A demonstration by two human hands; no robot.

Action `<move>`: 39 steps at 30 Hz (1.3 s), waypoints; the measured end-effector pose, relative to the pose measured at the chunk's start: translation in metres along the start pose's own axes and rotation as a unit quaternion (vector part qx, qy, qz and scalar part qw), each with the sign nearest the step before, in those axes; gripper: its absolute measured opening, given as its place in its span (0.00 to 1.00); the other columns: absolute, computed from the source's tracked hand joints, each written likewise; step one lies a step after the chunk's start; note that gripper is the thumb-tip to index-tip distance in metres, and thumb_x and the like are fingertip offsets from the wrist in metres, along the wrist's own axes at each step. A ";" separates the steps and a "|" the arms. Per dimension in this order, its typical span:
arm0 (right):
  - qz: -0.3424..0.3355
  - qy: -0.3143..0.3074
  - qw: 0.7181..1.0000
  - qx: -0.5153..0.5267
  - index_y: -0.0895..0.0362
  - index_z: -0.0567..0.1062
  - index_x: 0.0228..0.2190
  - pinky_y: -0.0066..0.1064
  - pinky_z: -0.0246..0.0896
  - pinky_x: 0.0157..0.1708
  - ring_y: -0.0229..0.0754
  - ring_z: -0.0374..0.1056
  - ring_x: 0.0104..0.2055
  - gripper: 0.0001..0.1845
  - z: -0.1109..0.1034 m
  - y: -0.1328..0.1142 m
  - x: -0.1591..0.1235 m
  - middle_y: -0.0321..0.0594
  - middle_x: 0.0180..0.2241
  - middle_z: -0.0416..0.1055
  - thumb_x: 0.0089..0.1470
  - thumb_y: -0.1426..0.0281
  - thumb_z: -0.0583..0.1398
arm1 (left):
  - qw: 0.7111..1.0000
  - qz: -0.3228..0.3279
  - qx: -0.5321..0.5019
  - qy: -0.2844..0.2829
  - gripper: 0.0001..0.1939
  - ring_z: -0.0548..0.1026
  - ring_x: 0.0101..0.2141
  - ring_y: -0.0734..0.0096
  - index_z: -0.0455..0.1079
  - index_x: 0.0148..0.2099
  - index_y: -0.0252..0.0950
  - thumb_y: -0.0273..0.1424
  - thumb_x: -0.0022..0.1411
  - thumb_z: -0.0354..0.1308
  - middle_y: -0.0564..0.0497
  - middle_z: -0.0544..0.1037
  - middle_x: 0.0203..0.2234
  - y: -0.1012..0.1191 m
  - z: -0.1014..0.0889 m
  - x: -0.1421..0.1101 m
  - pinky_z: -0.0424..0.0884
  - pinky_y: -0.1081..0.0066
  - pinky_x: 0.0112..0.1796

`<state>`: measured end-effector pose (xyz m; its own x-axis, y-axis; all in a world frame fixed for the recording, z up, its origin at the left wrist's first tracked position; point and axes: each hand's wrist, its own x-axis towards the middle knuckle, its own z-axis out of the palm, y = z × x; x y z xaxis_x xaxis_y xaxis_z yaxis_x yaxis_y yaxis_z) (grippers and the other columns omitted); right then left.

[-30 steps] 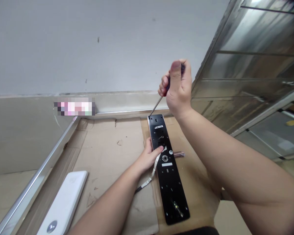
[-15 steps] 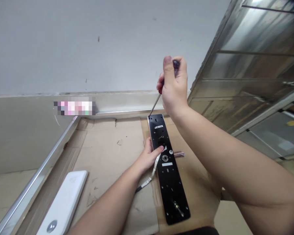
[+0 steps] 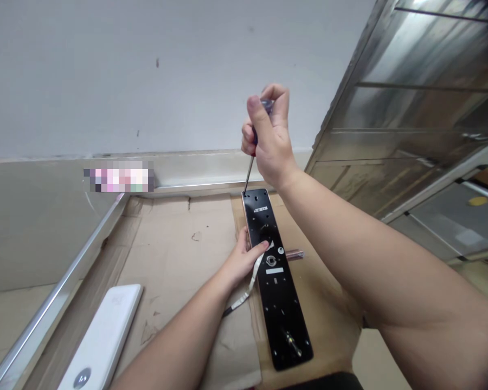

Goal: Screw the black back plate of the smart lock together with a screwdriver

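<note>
A long black door lock panel lies on cardboard, its back with screw holes, small labels and a metal spindle facing up. My left hand grips its left edge, thumb on top and fingers partly hidden beneath. Wrapped around the handle of a screwdriver is my right hand, thumb pointing up. The screwdriver's tip meets the panel's far left corner, its shaft tilted slightly. A pale ribbon-like cable runs from beside my left thumb toward my forearm. From the panel's right side sticks a shiny lever handle.
On the left lies a white panel with a round silver spot. Cardboard covers the tabletop, bordered by a metal rail. A wall stands behind, with a blurred-out item at its foot. Metallic panels rise at the right.
My right hand has shifted left and turned a little with the screwdriver, whose shaft now stands steeper. Its tip stays at the same corner. My left hand keeps its hold.
</note>
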<state>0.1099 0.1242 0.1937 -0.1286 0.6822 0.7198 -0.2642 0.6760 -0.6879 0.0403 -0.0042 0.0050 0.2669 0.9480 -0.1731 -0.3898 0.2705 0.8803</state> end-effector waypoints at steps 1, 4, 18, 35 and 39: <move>0.001 0.008 1.000 0.008 0.46 0.58 0.37 0.27 0.47 0.18 0.32 0.53 0.23 0.29 -0.001 0.000 0.002 0.29 0.25 0.55 0.52 0.37 0.57 | 1.000 0.003 0.001 -0.004 0.39 0.71 0.59 0.47 0.53 0.64 0.41 0.39 0.57 0.70 0.39 0.73 0.58 0.000 0.000 0.000 0.59 0.45 0.62; 0.007 0.024 1.000 0.002 0.46 0.60 0.36 0.28 0.51 0.19 0.33 0.55 0.23 0.29 -0.004 0.000 0.005 0.29 0.26 0.57 0.50 0.36 0.58 | 1.000 0.008 0.004 -0.013 0.40 0.71 0.58 0.47 0.52 0.64 0.39 0.39 0.58 0.70 0.38 0.74 0.56 -0.001 -0.001 0.000 0.60 0.45 0.61; 0.089 0.007 0.990 0.110 0.49 0.60 0.26 0.29 0.34 0.13 0.33 0.41 0.14 0.31 -0.003 -0.013 0.006 0.26 0.14 0.49 0.48 0.35 0.58 | 1.000 0.014 -0.007 -0.007 0.37 0.72 0.57 0.49 0.55 0.63 0.39 0.37 0.58 0.70 0.37 0.73 0.57 -0.001 -0.003 0.000 0.63 0.48 0.60; 0.071 0.061 0.991 0.092 0.48 0.60 0.30 0.29 0.42 0.16 0.35 0.45 0.16 0.25 -0.004 -0.011 0.020 0.27 0.18 0.52 0.57 0.40 0.54 | 1.000 -0.005 -0.009 -0.023 0.39 0.75 0.55 0.49 0.54 0.63 0.40 0.37 0.57 0.71 0.37 0.76 0.54 0.001 -0.003 0.001 0.66 0.46 0.58; 0.006 0.062 0.998 0.020 0.49 0.60 0.29 0.27 0.56 0.23 0.35 0.60 0.26 0.25 -0.001 -0.015 0.014 0.31 0.27 0.63 0.57 0.43 0.57 | 1.000 0.001 -0.011 -0.023 0.37 0.75 0.55 0.51 0.55 0.63 0.40 0.37 0.58 0.71 0.39 0.76 0.55 -0.001 -0.003 0.001 0.66 0.49 0.59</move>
<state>0.1134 0.1237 0.2136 -0.0126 0.7218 0.6920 -0.3006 0.6573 -0.6911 0.0379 -0.0026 0.0027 0.3054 0.9402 -0.1507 -0.4095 0.2726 0.8706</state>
